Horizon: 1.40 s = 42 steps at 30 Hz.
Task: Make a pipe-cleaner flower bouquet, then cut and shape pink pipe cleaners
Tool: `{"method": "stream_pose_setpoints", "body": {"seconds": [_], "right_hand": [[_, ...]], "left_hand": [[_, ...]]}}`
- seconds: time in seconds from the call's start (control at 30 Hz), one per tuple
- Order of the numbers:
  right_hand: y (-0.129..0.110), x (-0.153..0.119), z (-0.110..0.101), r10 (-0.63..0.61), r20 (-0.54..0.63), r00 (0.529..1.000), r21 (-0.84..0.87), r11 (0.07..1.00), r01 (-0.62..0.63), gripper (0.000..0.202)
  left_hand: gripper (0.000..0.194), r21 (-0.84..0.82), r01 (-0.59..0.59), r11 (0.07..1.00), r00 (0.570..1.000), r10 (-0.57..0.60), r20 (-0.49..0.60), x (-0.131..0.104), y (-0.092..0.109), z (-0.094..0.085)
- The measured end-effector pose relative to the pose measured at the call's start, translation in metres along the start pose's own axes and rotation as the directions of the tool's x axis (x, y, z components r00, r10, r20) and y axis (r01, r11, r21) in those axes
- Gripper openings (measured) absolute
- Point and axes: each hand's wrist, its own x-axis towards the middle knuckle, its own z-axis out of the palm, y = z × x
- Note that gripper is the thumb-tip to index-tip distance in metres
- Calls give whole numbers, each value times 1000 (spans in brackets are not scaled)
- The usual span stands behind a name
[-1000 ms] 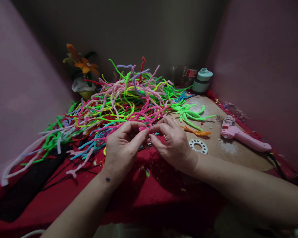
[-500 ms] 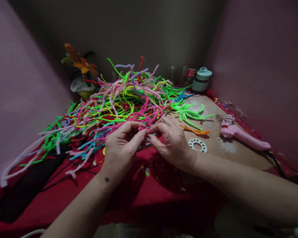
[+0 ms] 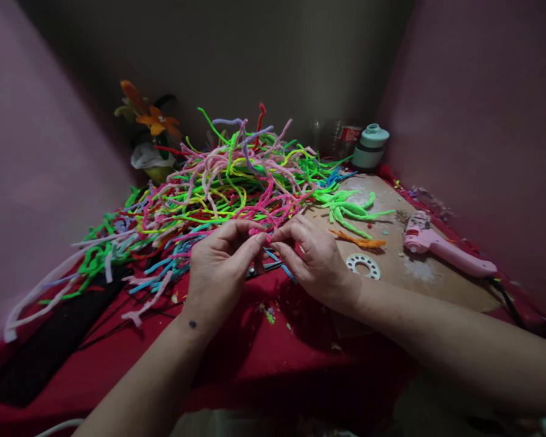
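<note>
Head camera: worn on the head, looking forward and down from above the near side of the desk [image 3: 273,352].
Left hand [image 3: 218,261] and right hand [image 3: 312,261]: seen close up from behind and above, near the middle of the view.
Pile of fuzzy stems [image 3: 227,182]: viewed from the front, just beyond both hands.
Back wall [image 3: 255,54]: faced across the desk, at the top.
Pink side walls [image 3: 36,145]: caught at both edges, slanting in toward the back.
</note>
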Motion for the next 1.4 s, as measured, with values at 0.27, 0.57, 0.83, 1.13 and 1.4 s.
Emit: {"method": "stream_pose_setpoints", "body": {"seconds": [0.27,0.57,0.83,1.13,1.4], "right_hand": [[-1,-1,0,16,-22,1000,1,1000,-16,7],[0,-1,3,-46,-7,999,-80,996,46,6],[0,-2,3,4,-47,999,-29,1000,-6,7],[-2,-2,1,-32,-22,999,-51,998,31,8],[0,8,2,497,287,819,610,564,-556,10]], "left_hand": [[9,8,0,1000,999,0,-37,2,2,-2],[10,7,30,1000,1000,-30,-5,-1,2,1],[12,-33,14,999,1000,-14,-10,1,1,0],[19,-189,92,978,995,-82,60,4,2,-4],[22,-29,68,997,996,-66,62,10,-2,-12]]}}
